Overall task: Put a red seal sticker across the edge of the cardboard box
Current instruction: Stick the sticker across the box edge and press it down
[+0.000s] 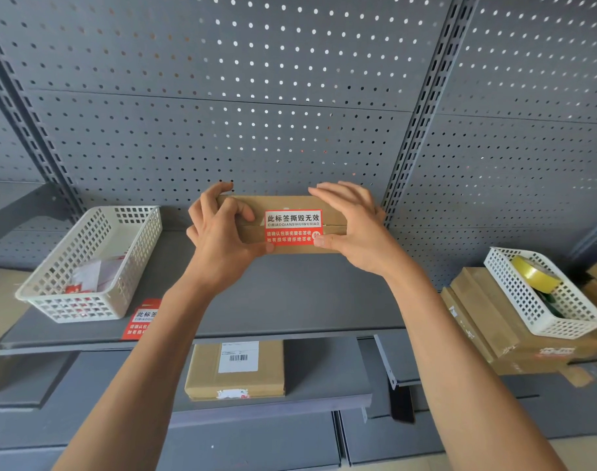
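While the flat brown cardboard box [283, 222] stands on the grey metal shelf [290, 294], its long axis running nine to three, both hands grip its ends; the red rectangular seal sticker [293, 227] straddles the seam, the left hand [219, 239] thumb at seven o'clock of it, the right hand [355, 229] thumb at four.

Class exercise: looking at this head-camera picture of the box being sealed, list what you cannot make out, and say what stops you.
- Cardboard box, head view: both ends hidden by the left hand and right hand.
- Loose red sticker on the shelf: right part covered by the left forearm.
- Left basket contents: blurred behind its mesh.
- Barcode label on the lower box: print too small.
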A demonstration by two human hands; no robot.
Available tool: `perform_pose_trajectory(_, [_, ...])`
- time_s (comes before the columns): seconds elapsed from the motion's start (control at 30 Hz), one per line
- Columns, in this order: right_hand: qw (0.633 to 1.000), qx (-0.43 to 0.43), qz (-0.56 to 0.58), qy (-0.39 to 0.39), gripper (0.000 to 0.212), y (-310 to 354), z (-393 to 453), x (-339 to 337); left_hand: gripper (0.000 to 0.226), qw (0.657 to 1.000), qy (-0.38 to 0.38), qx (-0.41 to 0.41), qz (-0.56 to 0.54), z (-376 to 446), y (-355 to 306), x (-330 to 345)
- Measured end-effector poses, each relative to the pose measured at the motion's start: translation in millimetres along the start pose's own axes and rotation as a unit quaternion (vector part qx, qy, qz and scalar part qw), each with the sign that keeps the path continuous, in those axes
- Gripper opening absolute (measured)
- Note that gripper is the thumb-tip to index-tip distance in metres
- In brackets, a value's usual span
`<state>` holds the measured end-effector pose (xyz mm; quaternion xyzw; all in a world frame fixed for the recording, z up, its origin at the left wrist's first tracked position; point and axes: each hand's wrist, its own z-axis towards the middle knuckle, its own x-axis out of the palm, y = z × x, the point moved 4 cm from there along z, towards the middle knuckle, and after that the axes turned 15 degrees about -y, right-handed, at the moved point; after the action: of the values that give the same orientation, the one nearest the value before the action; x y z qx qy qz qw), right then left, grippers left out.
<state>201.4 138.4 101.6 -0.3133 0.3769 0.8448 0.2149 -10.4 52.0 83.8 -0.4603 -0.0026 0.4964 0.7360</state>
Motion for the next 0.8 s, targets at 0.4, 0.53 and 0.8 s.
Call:
perform_pose_trajectory(0.4, [0.989, -0.026, -0.102, -0.1, 0.086, 1.4, -8.8, 18.7, 0.063, 0.997, -0.068, -0.003, 0.035, -10.4, -3.9, 11.8])
perform_pose_trajectory(0.53, [0.994, -0.018, -0.074, -0.072, 0.083, -2.6, -6.8, 15.5, 0.056, 0.999, -0.049, 0.005, 0.022, -8.7, 2.3, 10.6])
perform_pose_trajectory(0.8, [1.0, -0.002, -0.027, -0.005, 0.077, -4.0, -6.8, 7.1, 0.049, 1.0, -0.01, 0.02, 0.013, -9.8, 4.9, 2.4])
